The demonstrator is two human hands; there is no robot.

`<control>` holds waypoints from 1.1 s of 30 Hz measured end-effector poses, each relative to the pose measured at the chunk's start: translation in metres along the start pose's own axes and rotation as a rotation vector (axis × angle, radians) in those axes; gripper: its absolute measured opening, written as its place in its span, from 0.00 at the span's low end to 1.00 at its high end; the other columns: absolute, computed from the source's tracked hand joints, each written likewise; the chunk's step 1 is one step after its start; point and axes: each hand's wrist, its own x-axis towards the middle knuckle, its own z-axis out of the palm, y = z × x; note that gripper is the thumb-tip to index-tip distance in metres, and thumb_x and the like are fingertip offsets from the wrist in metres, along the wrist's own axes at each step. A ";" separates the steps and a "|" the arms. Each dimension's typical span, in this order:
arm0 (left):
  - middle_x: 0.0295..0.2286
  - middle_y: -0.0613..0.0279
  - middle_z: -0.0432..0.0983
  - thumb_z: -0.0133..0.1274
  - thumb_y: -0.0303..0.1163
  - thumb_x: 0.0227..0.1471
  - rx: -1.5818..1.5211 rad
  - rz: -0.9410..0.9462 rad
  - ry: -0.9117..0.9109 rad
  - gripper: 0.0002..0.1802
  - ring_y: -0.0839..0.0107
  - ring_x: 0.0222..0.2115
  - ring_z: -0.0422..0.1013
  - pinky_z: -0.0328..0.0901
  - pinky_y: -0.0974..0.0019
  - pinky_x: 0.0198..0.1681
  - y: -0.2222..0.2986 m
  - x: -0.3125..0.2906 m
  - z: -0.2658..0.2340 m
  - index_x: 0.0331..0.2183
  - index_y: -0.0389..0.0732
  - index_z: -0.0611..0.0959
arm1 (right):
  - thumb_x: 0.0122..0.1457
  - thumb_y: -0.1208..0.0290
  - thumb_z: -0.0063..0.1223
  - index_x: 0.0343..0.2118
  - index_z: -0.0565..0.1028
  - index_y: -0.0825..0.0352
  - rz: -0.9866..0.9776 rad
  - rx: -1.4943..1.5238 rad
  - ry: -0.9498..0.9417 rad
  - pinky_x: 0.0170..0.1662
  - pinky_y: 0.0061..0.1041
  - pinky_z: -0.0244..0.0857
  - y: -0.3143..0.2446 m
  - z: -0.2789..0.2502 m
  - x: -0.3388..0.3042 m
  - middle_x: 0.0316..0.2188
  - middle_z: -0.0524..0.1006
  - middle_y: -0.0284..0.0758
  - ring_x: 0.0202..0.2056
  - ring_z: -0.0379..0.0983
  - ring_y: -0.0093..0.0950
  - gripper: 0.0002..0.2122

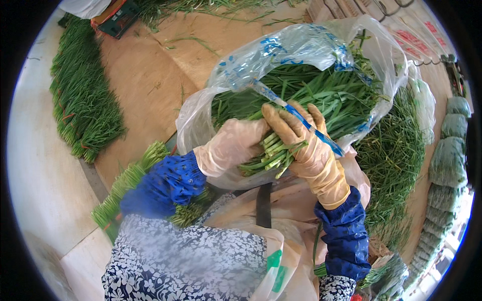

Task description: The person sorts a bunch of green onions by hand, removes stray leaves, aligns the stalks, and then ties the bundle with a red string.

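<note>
My left hand (230, 145), in a pale rubber glove, is closed at the side of a small bunch of garlic chives (273, 149). Gloved in stained yellowish rubber, my right hand (307, 143) has its fingers curled over the same bunch. The cut pale-green stalk ends point toward me. Beneath and beyond both hands, a large clear plastic bag (196, 113) with blue print lies open, with loose long green chives (331, 93) inside. A blue-and-white strip of the bag (301, 118) crosses over my right hand. My left fingertips are partly hidden.
Bundled chives (85, 95) lie in a long row at the left, and more bundles (133, 175) stand beside my left sleeve. Loose greens (396, 150) are heaped right of the bag. Wrapped green packs (448, 160) line the right edge. A dark crate (118, 20) sits at the far left.
</note>
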 end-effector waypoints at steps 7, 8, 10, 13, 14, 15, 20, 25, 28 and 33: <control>0.24 0.60 0.75 0.51 0.28 0.51 0.645 0.078 -0.025 0.16 0.61 0.27 0.76 0.70 0.57 0.27 -0.042 -0.009 0.036 0.44 0.42 0.77 | 0.52 0.67 0.67 0.52 0.76 0.68 0.524 1.059 0.594 0.51 0.35 0.70 0.015 -0.040 -0.038 0.46 0.80 0.38 0.46 0.76 0.31 0.24; 0.23 0.62 0.73 0.50 0.29 0.52 0.756 0.063 -0.066 0.17 0.63 0.25 0.75 0.69 0.59 0.25 -0.051 -0.012 0.042 0.46 0.40 0.77 | 0.54 0.69 0.65 0.53 0.75 0.70 0.651 0.769 0.680 0.50 0.31 0.72 0.021 -0.048 -0.044 0.47 0.79 0.38 0.45 0.76 0.29 0.23; 0.24 0.64 0.73 0.48 0.29 0.53 0.845 -0.021 -0.166 0.18 0.67 0.25 0.75 0.68 0.61 0.22 -0.069 -0.017 0.049 0.47 0.40 0.77 | 0.56 0.75 0.60 0.58 0.72 0.68 0.652 0.776 1.016 0.54 0.32 0.71 0.039 -0.074 -0.060 0.48 0.78 0.38 0.48 0.74 0.28 0.24; 0.25 0.55 0.78 0.49 0.28 0.53 0.804 -0.048 -0.109 0.07 0.55 0.28 0.78 0.71 0.54 0.27 -0.082 -0.020 0.041 0.36 0.42 0.78 | 0.60 0.69 0.57 0.61 0.69 0.67 0.701 0.893 1.339 0.59 0.40 0.68 0.075 -0.125 -0.102 0.56 0.74 0.41 0.55 0.72 0.35 0.25; 0.27 0.54 0.79 0.49 0.27 0.52 0.705 -0.021 -0.075 0.06 0.54 0.30 0.78 0.71 0.52 0.30 -0.081 -0.021 0.034 0.34 0.42 0.78 | 0.60 0.67 0.56 0.61 0.69 0.67 0.650 0.968 1.424 0.60 0.41 0.67 0.082 -0.142 -0.122 0.57 0.74 0.42 0.56 0.72 0.37 0.26; 0.27 0.55 0.78 0.50 0.27 0.51 0.701 -0.097 -0.194 0.08 0.55 0.33 0.78 0.70 0.52 0.33 -0.078 -0.021 0.027 0.35 0.42 0.79 | 0.60 0.65 0.56 0.62 0.68 0.67 0.592 1.049 1.522 0.60 0.42 0.66 0.087 -0.159 -0.144 0.59 0.73 0.43 0.57 0.71 0.38 0.27; 0.27 0.55 0.76 0.54 0.32 0.54 0.679 0.036 -0.331 0.10 0.62 0.30 0.74 0.68 0.59 0.34 -0.010 -0.006 -0.034 0.37 0.39 0.81 | 0.61 0.61 0.52 0.63 0.68 0.66 0.395 0.964 1.728 0.61 0.51 0.64 0.073 -0.209 -0.225 0.59 0.72 0.45 0.58 0.70 0.43 0.27; 0.38 0.53 0.81 0.51 0.44 0.62 -0.026 0.138 0.168 0.26 0.67 0.32 0.76 0.71 0.64 0.39 0.118 0.084 -0.099 0.54 0.34 0.77 | 0.64 0.55 0.49 0.60 0.70 0.67 0.596 0.991 1.936 0.61 0.45 0.64 0.030 -0.184 -0.207 0.58 0.73 0.42 0.58 0.70 0.40 0.26; 0.43 0.55 0.80 0.46 0.48 0.66 -0.660 0.352 0.166 0.29 0.67 0.40 0.76 0.72 0.61 0.44 0.177 0.166 -0.080 0.56 0.35 0.76 | 0.65 0.53 0.47 0.59 0.70 0.68 0.655 1.331 1.725 0.61 0.42 0.64 -0.006 -0.144 -0.185 0.54 0.75 0.42 0.54 0.72 0.39 0.26; 0.51 0.53 0.76 0.53 0.36 0.61 -0.510 -0.289 -0.820 0.29 0.65 0.49 0.74 0.69 0.62 0.50 0.184 0.165 0.059 0.61 0.37 0.71 | 0.61 0.54 0.52 0.59 0.68 0.71 0.542 1.762 1.459 0.58 0.40 0.68 -0.017 -0.108 -0.207 0.51 0.76 0.45 0.50 0.76 0.39 0.29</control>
